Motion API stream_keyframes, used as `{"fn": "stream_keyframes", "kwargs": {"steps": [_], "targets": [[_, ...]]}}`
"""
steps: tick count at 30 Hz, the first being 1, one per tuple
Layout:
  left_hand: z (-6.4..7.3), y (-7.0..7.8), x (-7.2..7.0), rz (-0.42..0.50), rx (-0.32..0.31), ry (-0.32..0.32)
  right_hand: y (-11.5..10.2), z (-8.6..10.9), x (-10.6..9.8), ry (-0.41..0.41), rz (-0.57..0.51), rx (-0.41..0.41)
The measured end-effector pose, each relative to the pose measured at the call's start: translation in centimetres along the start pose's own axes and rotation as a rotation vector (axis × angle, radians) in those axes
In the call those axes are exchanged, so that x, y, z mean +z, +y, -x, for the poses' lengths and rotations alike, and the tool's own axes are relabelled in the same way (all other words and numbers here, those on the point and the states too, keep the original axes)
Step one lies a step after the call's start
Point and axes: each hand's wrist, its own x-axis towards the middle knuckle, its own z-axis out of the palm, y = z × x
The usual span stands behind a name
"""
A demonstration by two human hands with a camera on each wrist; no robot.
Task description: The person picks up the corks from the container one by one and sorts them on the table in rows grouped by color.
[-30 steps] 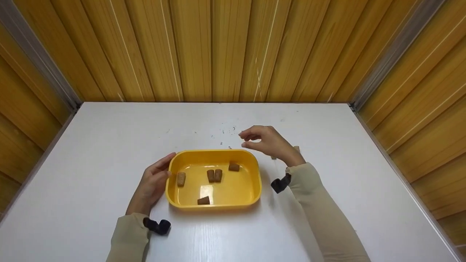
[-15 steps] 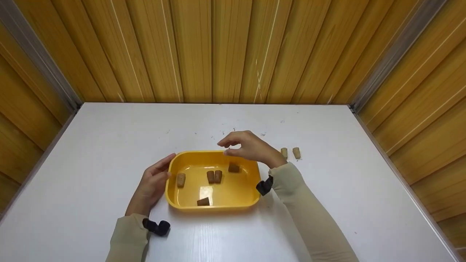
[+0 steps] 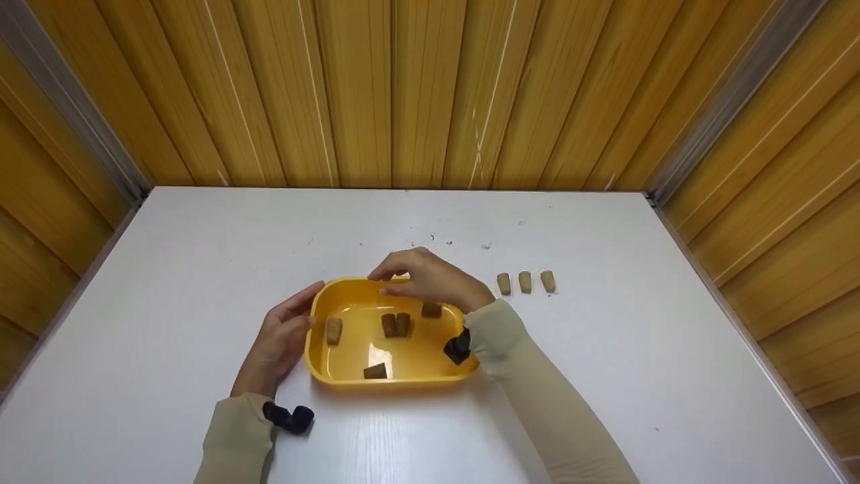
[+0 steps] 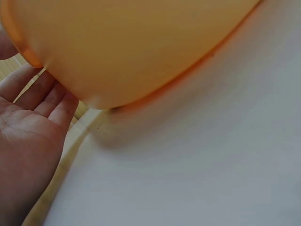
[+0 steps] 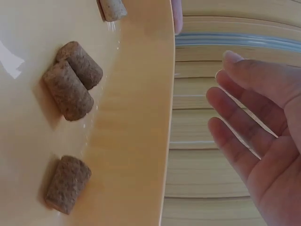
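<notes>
A yellow plastic tray (image 3: pixel 430 363) with rounded corners stands on the white table. My left hand (image 3: pixel 285 333) holds its left end, thumb at the rim and fingers along the outer wall; the left wrist view shows these fingers (image 4: pixel 51 96) under the rim. Inside lie several tapered brown corks: a lighter cork (image 3: pixel 334 331) at the left, a pair of corks (image 5: pixel 70 89) side by side in the middle, a cork (image 5: pixel 68 183) at the far right and a cork (image 3: pixel 375 371) near the front wall. My right hand (image 3: pixel 433 279) hovers at the far rim, fingers loosely bent and holding nothing.
Three light corks (image 3: pixel 525 282) stand in a row on the white table (image 3: pixel 638 349), right of the tray. Dark specks (image 3: pixel 449 243) dot the table behind it. Wood-look panels (image 3: pixel 423 94) wall off the back and sides.
My right hand has moved left and toward me, from beyond the tray's far right corner to over its far rim, uncovering the three corks. My left hand and the tray stay put.
</notes>
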Motion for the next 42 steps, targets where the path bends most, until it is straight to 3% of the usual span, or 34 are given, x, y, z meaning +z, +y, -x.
{"fn": "stream_keyframes", "kwargs": {"steps": [13, 22, 29, 42], "targets": [[0.2, 0.3, 0.2, -0.034, -0.015, 0.018, -1.1, -2.2, 2.5, -0.107, 0.039, -0.011], [0.3, 0.2, 0.0, -0.014, 0.006, 0.016, -1.5, -3.3, 3.8, -0.191, 0.075, 0.035], [0.3, 0.2, 0.0, -0.019, 0.001, -0.003, -1.3, -3.4, 4.4, -0.207, 0.072, 0.079], [0.2, 0.0, 0.4, -0.042, -0.01, 0.016, -0.7, -3.7, 6.0, -0.247, 0.093, -0.012]]}}
